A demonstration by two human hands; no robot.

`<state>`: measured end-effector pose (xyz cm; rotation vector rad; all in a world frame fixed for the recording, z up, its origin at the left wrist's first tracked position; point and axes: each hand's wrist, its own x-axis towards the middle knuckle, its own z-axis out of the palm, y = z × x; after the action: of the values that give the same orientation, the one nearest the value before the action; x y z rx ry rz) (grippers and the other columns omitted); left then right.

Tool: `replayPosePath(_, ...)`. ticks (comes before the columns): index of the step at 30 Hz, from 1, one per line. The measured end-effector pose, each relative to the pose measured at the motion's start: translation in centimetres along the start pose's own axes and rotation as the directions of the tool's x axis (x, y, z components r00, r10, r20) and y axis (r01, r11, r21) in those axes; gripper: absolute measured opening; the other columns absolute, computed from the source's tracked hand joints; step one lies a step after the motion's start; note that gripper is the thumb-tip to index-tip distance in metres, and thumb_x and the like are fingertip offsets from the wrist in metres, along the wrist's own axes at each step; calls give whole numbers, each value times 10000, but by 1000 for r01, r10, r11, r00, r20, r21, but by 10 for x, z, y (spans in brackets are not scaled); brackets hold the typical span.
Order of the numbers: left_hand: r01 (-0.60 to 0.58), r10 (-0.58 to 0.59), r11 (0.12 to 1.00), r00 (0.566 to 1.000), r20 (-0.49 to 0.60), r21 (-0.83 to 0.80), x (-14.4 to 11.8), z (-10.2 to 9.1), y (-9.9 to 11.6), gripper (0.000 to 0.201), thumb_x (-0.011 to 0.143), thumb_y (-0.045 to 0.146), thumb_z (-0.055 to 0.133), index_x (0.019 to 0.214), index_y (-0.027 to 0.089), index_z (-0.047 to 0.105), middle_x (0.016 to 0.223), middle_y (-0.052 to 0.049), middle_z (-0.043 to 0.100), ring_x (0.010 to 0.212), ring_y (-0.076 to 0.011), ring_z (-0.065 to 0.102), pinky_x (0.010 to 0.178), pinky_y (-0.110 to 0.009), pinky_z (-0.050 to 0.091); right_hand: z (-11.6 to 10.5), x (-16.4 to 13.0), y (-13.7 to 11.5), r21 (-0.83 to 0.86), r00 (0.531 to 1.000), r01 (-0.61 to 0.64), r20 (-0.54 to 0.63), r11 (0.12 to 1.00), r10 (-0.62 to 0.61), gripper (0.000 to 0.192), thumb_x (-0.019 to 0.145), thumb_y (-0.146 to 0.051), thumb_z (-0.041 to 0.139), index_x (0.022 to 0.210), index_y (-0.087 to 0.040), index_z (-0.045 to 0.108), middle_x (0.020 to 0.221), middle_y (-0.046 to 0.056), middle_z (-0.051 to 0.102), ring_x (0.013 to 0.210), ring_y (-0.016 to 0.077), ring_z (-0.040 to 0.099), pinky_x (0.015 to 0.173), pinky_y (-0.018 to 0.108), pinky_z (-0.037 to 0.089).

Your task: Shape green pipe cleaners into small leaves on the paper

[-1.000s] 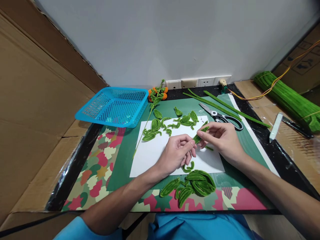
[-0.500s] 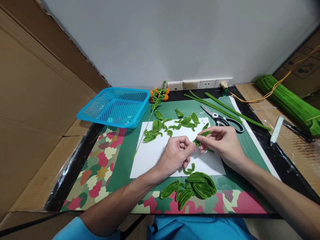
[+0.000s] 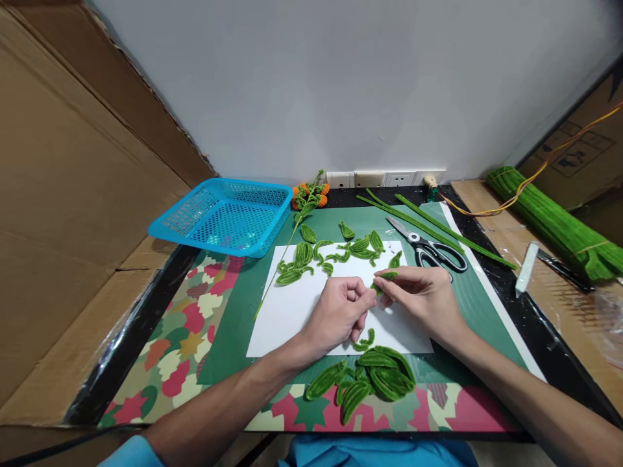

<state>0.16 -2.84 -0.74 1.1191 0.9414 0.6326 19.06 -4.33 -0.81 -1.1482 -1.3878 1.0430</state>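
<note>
Above paper (image 3: 292, 318): held leaf (image 3: 388, 275), raised apparently for two-sided access.
Right hand (image 3: 423, 296): fingertips pinching held leaf.
Left hand (image 3: 338, 311): thumb pressed to forefinger; grip on leaf unclear.
Scissors (image 3: 421, 242): beyond right hand, presumably for reach.

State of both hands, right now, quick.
Right hand: closed, pinching a fuzzy green leaf.
Left hand: closed beside the leaf's near end; whether it grips it cannot be told.

The only camera, worn on the person's head, looks forward and down from close above the near edge of the flat, black, sheet-covered tabletop (image 3: 555, 340), facing the smooth pale-grey wall (image 3: 341, 84) beyond.
</note>
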Motion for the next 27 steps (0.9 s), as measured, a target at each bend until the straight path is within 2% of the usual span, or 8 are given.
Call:
replayPosePath(4,1,-1,1000,1000,0,-15,-2,-1,0,409,909,538,734,779,170,611,461,54,570,303,-75,485,280,-132,306,0,1,1,1,999,-24,28,1000,24,295,981,-386,714,803,-176,819,632,33,753,571,171,716,575,257,566)
replayPosePath(7,10,-10,1000,1000,-2,-18,-3,-2,-1,399,917,535,725,796,169,619,458,56,562,306,-79,492,277,-130,300,3,0,5,-38,1000,28,-11,999,-29,244,985,-366,699,915,-174,831,641,30,757,544,175,711,560,263,576)
replayPosePath(11,12,-12,1000,1000,-27,3,-2,-2,-1,419,876,542,766,777,165,611,443,56,554,296,-70,473,278,-123,283,6,-1,7,-138,995,94,-9,986,-96,215,983,-329,679,942,-175,823,671,30,768,552,180,729,581,266,592)
replayPosePath(15,11,-11,1000,999,-44,5,-2,-2,1,477,853,606,763,765,173,585,432,55,545,291,-71,465,275,-125,270,7,1,5,-29,999,34,-5,999,-35,228,996,-368,669,974,-179,794,696,29,778,584,187,755,588,255,606)
replayPosePath(17,17,-16,1000,999,-47,6,-2,-2,1,484,851,616,759,771,173,582,427,56,541,287,-71,461,276,-126,263,6,1,7,-17,999,39,-17,999,-39,230,999,-374,669,939,-181,779,685,28,777,577,189,756,581,252,603)
replayPosePath(22,14,-11,999,998,-63,39,-1,-3,-2,467,879,593,743,768,175,568,419,57,539,277,-71,444,279,-130,242,5,1,12,-155,991,134,4,979,-135,292,1029,-346,617,822,-195,757,635,19,746,556,180,741,556,246,565)
replayPosePath(27,-20,22,999,998,-67,37,-1,-4,-3,452,904,583,727,784,172,581,439,57,547,287,-70,443,291,-133,241,6,4,5,8,998,49,32,999,-50,222,995,-377,678,918,-191,771,729,30,777,603,183,746,576,254,577)
